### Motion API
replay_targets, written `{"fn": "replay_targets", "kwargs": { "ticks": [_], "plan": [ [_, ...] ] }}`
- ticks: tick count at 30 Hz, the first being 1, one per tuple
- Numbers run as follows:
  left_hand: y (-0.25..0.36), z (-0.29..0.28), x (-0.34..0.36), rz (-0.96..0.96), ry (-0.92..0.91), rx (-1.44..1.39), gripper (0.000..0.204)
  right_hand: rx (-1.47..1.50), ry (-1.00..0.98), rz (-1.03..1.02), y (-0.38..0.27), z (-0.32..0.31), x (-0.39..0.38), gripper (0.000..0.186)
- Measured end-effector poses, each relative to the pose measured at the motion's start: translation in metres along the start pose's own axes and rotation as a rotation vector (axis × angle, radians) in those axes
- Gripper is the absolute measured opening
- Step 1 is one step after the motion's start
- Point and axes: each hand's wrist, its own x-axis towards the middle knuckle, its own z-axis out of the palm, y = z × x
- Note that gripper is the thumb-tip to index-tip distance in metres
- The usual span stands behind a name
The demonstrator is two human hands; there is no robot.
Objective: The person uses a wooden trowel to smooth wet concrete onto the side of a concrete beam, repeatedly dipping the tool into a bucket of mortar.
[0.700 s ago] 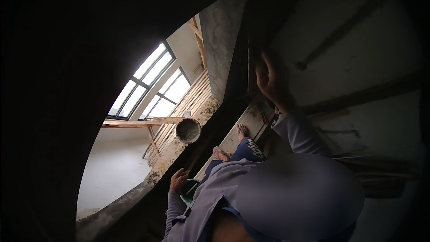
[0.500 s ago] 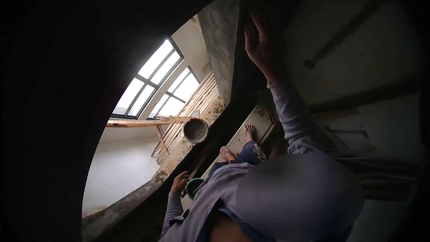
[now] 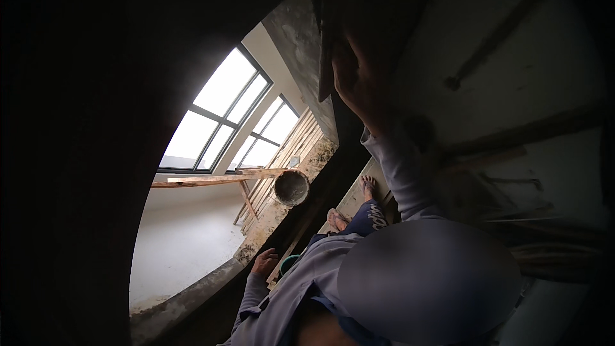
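Observation:
My right hand (image 3: 356, 80) is raised in shadow at the edge of a grey plastered concrete face (image 3: 288, 32), closed on a flat dark tool (image 3: 325, 67), too dim to name exactly, held against or very close to that face. My left hand (image 3: 264, 263) is low by my left side, fingers loosely bent and apart, with nothing visible in it, near a green bucket (image 3: 288, 264). A round container with grey contents (image 3: 291, 188) sits on the speckled concrete ledge (image 3: 256, 243). My bare or sandalled feet are on a pale plank (image 3: 353, 198).
Beyond the ledge, timber poles (image 3: 303, 133) and a wooden beam (image 3: 218, 179) stand against a lower white room (image 3: 179, 250) with tall windows (image 3: 214, 115). A dark gap runs between ledge and plank. Dim pale surfaces with dark strips (image 3: 493, 45) fill the right.
My right hand has moved up and left to the concrete edge, where the dark tool now shows. The view has shifted slightly; my left hand stays low at my side.

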Motion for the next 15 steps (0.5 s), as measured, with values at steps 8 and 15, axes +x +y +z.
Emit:
{"fn": "replay_targets", "kwargs": {
  "ticks": [8,15],
  "plan": [
    [0.025,0.023,0.007,0.084,-0.006,-0.009,0.057,-0.090,0.008,0.100,0.041,0.014,-0.029,0.032],
    [0.025,0.028,0.024,0.035,-0.245,-0.055,0.055,-0.295,-0.020,-0.033,0.008,0.003,-0.033,0.036]
  ]
}}
